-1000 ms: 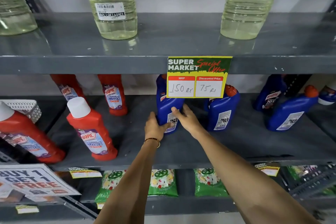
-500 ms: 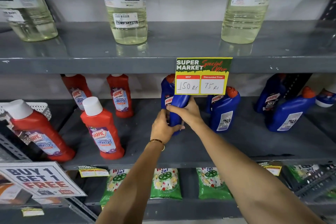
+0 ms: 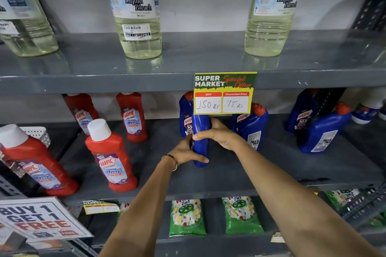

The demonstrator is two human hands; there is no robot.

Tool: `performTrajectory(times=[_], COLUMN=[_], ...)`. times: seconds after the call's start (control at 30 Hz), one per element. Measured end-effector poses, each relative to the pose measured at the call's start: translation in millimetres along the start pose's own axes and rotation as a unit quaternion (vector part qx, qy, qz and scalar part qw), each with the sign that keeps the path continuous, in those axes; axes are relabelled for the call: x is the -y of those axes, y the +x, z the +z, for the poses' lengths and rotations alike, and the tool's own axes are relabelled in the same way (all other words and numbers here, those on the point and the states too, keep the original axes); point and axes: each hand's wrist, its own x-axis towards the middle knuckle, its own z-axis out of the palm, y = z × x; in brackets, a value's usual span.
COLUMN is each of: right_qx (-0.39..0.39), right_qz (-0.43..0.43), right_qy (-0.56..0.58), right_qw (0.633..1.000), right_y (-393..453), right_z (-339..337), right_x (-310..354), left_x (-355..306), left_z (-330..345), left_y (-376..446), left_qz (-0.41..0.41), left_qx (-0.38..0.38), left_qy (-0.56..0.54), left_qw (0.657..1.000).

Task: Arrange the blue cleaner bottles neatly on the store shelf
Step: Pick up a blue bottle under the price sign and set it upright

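Price card (image 3: pixel 224 93) on the upper shelf edge, frame centre — "SUPER MARKET Special Offer", MRP 150 Rs, Discounted Price 75 Rs. Clear bottle (image 3: pixel 139 12) at the top — "pure", "Liquid Bleach", sticker "BUY 1 GET 1 FREE". Red bottle (image 3: pixel 110 160) — "HARPIC BATHROOM CLEANER 10X". Lower-left sign (image 3: pixel 39 220): "BUY 1 GET 1 FREE". Green pouches (image 3: pixel 187 218): "2in1".

Glossy plastic bottle (image 3: pixel 201 142), matt metal shelf (image 3: pixel 271 169)

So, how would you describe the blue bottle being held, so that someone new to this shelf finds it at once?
Find the yellow-green price card hanging from the upper shelf edge. Directly below it, on the middle shelf, the blue cleaner bottle is gripped by the left hand and the right hand. Unlike the other blue bottles nearby, it shows only its plain narrow side, no label.
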Motion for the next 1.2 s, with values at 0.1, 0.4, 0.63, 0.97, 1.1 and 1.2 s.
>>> performTrajectory(times=[0.1,0.4,0.63,0.97,1.1,1.2], right_qx=[0.021,-0.063,-0.016,0.012,0.001,-0.008], right_qz=[0.011,0.016,0.058,0.055,0.039,0.031], right_qy=[0.008,-0.125,-0.171,-0.241,-0.252,-0.252], right_qw=[1.0,0.99,0.983,0.969,0.967,0.967], right_y=[0,6,16,26,23,19], right_z=[-5,-5,-7,0,1,2], right_x=[0,23,9,-5,-5,-6], left_x=[-1,-9,-3,5,7,9], left_z=[8,33,53,60,61,63], left_y=[-1,8,8,7,5,3], left_qz=[0.011,-0.088,-0.143,-0.159,-0.158,-0.169], left_qx=[-0.046,-0.311,-0.352,-0.343,-0.332,-0.322], left_qy=[-0.027,0.037,0.083,0.069,0.07,0.063], left_qw=[0.999,0.946,0.921,0.923,0.927,0.93])
